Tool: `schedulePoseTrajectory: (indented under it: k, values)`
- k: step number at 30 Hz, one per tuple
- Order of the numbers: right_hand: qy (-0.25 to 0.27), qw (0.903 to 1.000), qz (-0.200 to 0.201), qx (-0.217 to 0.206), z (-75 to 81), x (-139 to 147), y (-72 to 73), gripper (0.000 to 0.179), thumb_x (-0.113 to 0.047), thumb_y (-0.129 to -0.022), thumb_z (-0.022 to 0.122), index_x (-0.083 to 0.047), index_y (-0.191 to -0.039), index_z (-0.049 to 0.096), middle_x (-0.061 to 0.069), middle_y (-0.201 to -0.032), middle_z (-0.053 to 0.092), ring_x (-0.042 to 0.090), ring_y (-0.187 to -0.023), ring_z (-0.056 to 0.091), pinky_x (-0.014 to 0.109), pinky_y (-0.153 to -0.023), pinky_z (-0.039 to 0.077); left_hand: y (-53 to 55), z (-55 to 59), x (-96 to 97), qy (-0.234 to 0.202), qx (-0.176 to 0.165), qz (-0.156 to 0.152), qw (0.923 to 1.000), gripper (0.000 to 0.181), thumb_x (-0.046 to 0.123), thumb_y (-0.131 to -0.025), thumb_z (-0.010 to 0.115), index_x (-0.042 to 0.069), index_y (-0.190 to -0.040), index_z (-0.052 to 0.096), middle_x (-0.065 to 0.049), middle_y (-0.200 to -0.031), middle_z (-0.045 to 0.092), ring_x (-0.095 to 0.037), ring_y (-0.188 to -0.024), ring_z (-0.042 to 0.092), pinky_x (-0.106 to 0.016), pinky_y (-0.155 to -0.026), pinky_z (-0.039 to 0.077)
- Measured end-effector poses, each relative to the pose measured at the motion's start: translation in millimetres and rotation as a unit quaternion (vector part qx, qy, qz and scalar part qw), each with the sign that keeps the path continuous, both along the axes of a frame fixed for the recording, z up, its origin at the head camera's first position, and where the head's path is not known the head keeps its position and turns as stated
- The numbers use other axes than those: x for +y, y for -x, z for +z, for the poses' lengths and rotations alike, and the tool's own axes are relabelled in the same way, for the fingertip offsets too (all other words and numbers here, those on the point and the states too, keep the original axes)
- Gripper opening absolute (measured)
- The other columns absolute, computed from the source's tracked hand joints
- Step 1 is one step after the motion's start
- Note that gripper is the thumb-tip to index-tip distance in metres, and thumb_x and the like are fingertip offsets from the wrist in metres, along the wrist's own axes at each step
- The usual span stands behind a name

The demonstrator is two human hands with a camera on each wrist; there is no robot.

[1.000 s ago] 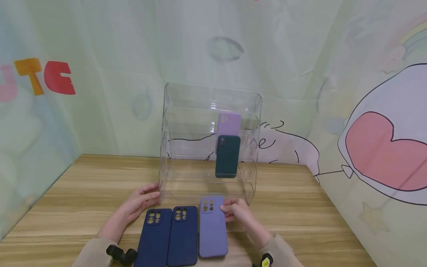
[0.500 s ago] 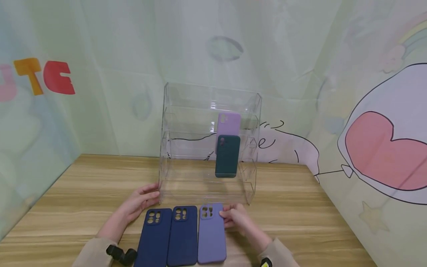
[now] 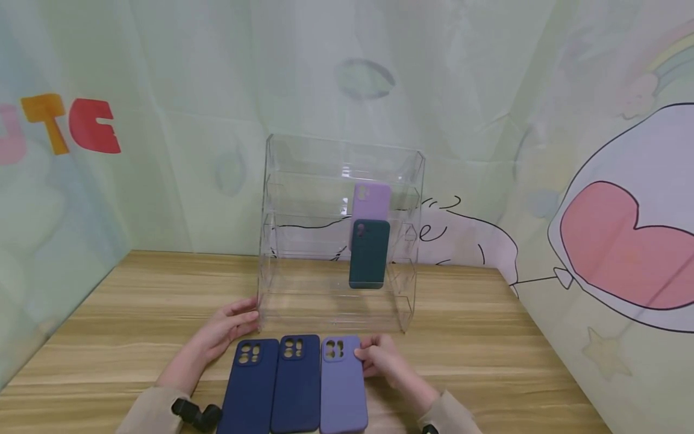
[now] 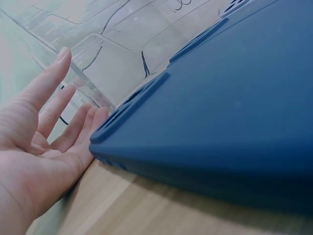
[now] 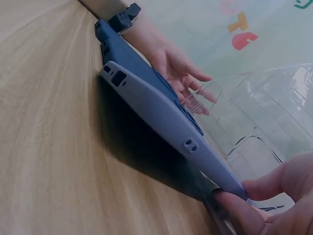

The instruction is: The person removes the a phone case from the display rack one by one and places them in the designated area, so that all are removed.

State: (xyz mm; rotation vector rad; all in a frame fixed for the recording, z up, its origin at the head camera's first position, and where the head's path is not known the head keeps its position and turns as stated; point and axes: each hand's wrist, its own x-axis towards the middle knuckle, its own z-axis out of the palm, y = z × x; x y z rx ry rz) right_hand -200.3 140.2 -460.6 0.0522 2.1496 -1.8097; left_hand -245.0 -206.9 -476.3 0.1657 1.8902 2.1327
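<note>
Lavender-blue phone case [image 3: 344, 392] pinched at its edge, the right hand [image 3: 382, 360] has it beside two navy-blue phone cases [image 3: 298, 392] on the wooden desk [image 3: 472, 337]. Only a lilac-pink case [image 3: 372, 202] and a dark-green case [image 3: 370, 256] stand in the clear acrylic rack [image 3: 303, 157]; these three are still outside. The left hand [image 3: 225, 330], fingers relaxed, appears to touch the rack's side.

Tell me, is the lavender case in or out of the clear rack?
Out: the lavender case is in front of the clear rack, pinched by the right hand.
</note>
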Motion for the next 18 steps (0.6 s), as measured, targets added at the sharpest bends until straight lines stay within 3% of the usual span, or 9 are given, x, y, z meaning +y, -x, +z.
schedulePoseTrajectory:
  k: [7, 18]
  values:
    - [-0.042, 0.9991, 0.01, 0.005, 0.2, -1.8, -1.0, 0.01, 0.0, -0.088, 0.062, 0.005, -0.092, 0.054, 0.003, -0.067, 0.056, 0.011, -0.052, 0.056, 0.027, -0.049, 0.056, -0.4, -0.3, 0.6, -0.003, -0.001, 0.001, 1.0, 0.076, 0.014, -0.097, 0.06, -0.015, -0.149, 0.012, -0.032, -0.154, 0.02, 0.002, -0.104, 0.058, -0.021, -0.092, 0.052]
    - [-0.074, 0.9966, 0.037, 0.003, 1.3, 3.6, -1.0, 0.01, -0.006, -0.085, 0.065, 0.001, -0.083, 0.058, 0.003, -0.064, 0.054, 0.009, -0.045, 0.055, 0.02, -0.041, 0.051, -0.1, 0.0, 0.5, 0.001, -0.008, 0.002, 1.0, 0.076, 0.014, -0.098, 0.059, -0.014, -0.15, 0.011, -0.033, -0.155, 0.015, 0.002, -0.104, 0.058, -0.021, -0.093, 0.052]
